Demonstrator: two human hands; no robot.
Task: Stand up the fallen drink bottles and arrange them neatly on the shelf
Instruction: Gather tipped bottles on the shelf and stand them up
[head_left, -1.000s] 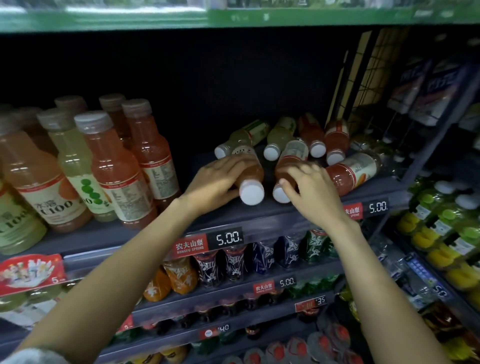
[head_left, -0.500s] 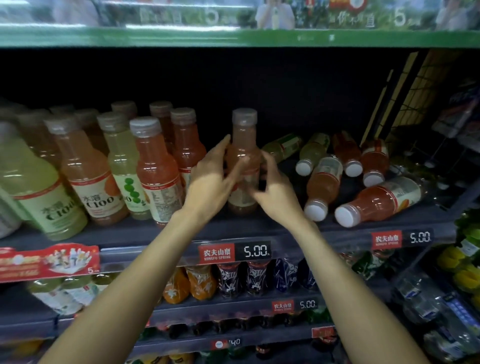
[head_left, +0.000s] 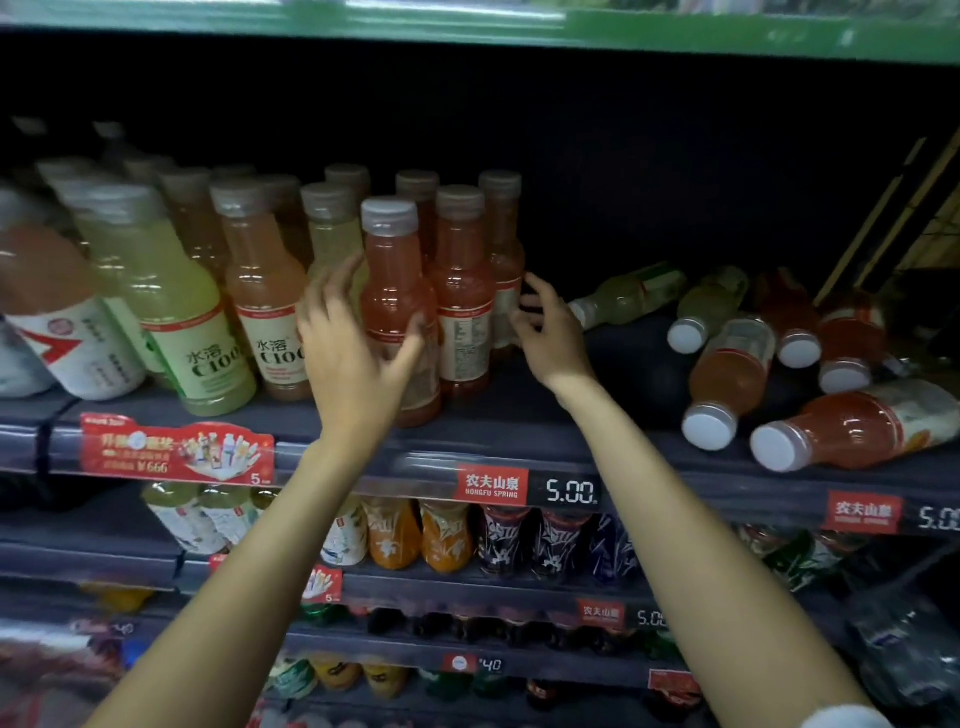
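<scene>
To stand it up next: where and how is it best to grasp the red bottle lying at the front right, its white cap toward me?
Probably grip the red bottle around its body just behind the cap, coming from above with the right hand. It lies on its side, upper side clear, near the shelf edge.

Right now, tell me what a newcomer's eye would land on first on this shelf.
The heap of fallen bottles lying on their sides, white caps forward, at the right of the shelf. Next, the two hands in the middle: the left hand at an upright red bottle, the right hand open just beside the standing row. Below, the red 5.00 price tag on the shelf edge.
</scene>
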